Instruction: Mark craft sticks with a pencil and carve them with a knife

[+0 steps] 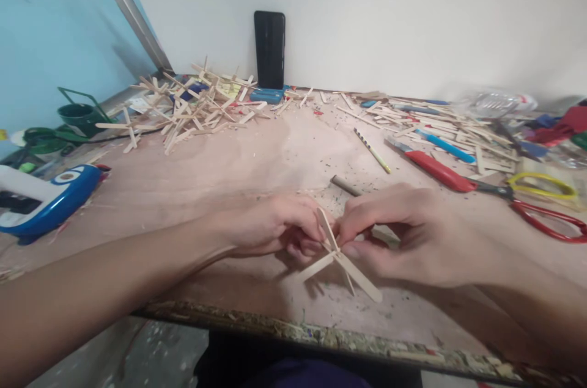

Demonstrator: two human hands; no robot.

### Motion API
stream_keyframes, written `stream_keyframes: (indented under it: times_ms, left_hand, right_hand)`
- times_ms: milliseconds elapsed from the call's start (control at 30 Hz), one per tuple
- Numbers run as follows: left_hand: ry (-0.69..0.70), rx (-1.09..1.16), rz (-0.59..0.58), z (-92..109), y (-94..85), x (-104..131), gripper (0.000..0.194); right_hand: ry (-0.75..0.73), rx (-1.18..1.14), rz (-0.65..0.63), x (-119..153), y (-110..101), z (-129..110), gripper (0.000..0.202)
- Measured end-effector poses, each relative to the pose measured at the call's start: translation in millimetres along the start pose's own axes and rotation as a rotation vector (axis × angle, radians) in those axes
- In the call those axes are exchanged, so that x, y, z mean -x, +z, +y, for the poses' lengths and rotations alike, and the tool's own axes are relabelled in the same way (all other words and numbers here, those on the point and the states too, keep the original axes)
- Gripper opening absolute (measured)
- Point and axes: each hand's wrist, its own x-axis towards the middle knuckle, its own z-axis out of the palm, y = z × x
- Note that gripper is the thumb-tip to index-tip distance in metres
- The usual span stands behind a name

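Note:
Close to the table's front edge, both hands meet at a small spiky piece of joined craft sticks point(336, 255). Its flat wooden sticks, several of them, splay outward from one centre. My left hand point(279, 226) has its fingers curled and closed on the far left side of the piece. From the right, my right hand point(403, 232) pinches near the centre with thumb and forefinger. The fingers hide part of the sticks there. Just beyond the hands lies a grey rod-like tool point(345, 185), its near end covered by my right hand.
Finished-looking stick shapes point(197, 107) pile up at the back left, near an upright black phone point(269, 49). Loose sticks point(449, 125), a patterned pencil point(372, 151), a red-handled blade point(440, 171) and scissors point(545, 204) lie right. A blue-and-white device point(68, 195) stands left.

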Motion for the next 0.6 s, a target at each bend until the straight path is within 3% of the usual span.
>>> stream_keyframes:
  times_ms: [133, 300, 400, 500, 600]
  left_hand:
    - [0.004, -0.032, -0.013, -1, -2.2, 0, 0.022]
    - [0.07, -0.185, 0.04, 4, -5.8, 1, 0.021]
    - [0.244, -0.326, 0.266, 9, -3.6, 4, 0.012]
    - [0.507, -0.667, 0.548, 11, -0.5, 8, 0.02]
    - [0.654, -0.993, 0.595, 9, 1.5, 11, 0.028]
  right_hand:
    - [0.002, 0.007, -0.025, -2, 0, -2, 0.015]
    - [0.057, -0.08, 0.109, -3, 5, -4, 0.014]
    - [0.194, -0.092, 0.16, -3, 4, -2, 0.014]
    - [0.334, -0.12, 0.272, -3, 4, 3, 0.014]
    - [0.373, -0.142, 0.349, -3, 6, 8, 0.013]
